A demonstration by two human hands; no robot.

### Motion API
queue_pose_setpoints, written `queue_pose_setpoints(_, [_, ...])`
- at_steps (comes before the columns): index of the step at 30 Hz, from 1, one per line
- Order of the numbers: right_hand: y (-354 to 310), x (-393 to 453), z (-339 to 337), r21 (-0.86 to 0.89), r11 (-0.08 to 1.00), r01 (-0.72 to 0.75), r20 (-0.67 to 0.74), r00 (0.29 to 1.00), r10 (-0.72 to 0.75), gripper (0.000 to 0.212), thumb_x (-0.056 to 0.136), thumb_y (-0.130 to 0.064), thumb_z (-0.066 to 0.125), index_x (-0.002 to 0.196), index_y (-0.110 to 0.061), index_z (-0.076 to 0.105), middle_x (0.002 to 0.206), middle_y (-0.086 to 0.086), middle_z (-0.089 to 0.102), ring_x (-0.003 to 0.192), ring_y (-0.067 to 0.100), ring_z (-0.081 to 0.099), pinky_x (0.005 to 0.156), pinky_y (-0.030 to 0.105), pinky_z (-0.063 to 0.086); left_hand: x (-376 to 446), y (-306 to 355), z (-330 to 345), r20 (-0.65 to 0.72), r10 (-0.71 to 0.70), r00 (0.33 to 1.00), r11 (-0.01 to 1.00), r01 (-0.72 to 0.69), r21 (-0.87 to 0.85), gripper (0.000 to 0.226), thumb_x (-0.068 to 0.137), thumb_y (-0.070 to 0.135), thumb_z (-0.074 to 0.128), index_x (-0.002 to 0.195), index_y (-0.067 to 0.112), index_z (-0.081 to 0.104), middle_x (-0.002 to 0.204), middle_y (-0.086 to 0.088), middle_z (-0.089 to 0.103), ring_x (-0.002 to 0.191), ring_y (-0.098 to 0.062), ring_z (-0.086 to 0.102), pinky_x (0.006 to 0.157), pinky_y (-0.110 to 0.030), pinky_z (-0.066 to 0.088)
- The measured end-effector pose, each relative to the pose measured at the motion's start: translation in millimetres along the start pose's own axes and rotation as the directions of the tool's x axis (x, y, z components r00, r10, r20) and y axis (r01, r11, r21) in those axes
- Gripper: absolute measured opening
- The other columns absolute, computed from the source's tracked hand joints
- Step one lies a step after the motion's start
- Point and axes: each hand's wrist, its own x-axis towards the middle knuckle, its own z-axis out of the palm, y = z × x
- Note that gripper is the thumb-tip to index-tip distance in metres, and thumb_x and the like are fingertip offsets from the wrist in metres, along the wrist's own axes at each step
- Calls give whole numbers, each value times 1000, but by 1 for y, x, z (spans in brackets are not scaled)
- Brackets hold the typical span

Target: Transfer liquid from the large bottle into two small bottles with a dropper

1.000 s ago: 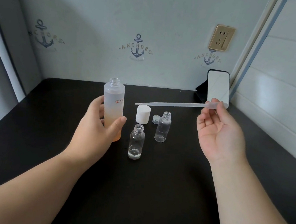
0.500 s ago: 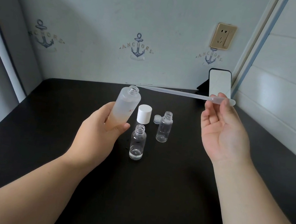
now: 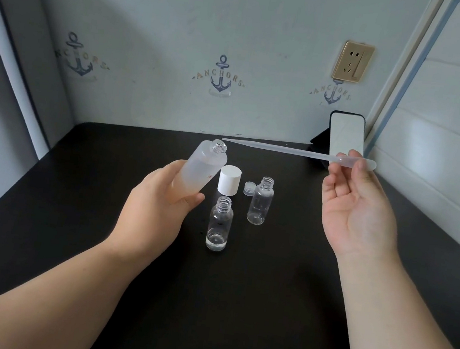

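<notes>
The left hand point(image 3: 160, 206) grips the large frosted bottle point(image 3: 202, 167) around its lower half, tilted with its open neck up and to the right; the fingers hide the bottle's base and most of its small label. The right hand point(image 3: 356, 208) pinches the bulb of the clear dropper point(image 3: 284, 150) between thumb and fingertips, so part of the bulb is covered. The dropper lies nearly level, its thin tip just beside the large bottle's mouth, not inside it.

Below the large bottle, a small bottle point(image 3: 219, 225) stands uncapped on the black tabletop point(image 3: 234, 306) with a little clear liquid at its bottom. A second small bottle point(image 3: 260, 201) stands to its right; whether it holds liquid is hard to tell. A white cap point(image 3: 229, 180) and a tiny clear cap point(image 3: 249, 188) sit just behind them. Nearer than the bottles the tabletop is bare between the forearms; its side edges run out of view.
</notes>
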Motion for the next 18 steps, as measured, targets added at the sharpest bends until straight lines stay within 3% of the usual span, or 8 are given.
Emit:
queue_pose_setpoints(7, [0,2,-2,-17,1000,9,18,1000,-9,19,94,-16,65,87,-17,82,96,3,76,85,15,72,77,23,55,3,1,0,-23,-11,1000,999,12,34,36,91,35,70,123,45,56,103,16,61,96,-7,56,72,-23,39])
queue_pose_setpoints(13, [-1,3,-1,-86,996,27,8,1000,-27,16,90,-15,66,83,-17,81,95,3,75,81,15,70,75,23,55,4,1,-1,-62,31,998,994,-24,109,41,90,32,72,125,46,55,97,22,53,97,12,47,70,-12,33])
queue_pose_setpoints(18, [-7,14,10,-183,983,13,-33,999,-19,15,92,-11,67,84,-16,79,83,2,75,69,13,68,66,22,54,6,-1,-2,-78,29,996,992,-19,128,40,90,30,72,124,44,56,98,21,54,92,3,49,71,-12,33])
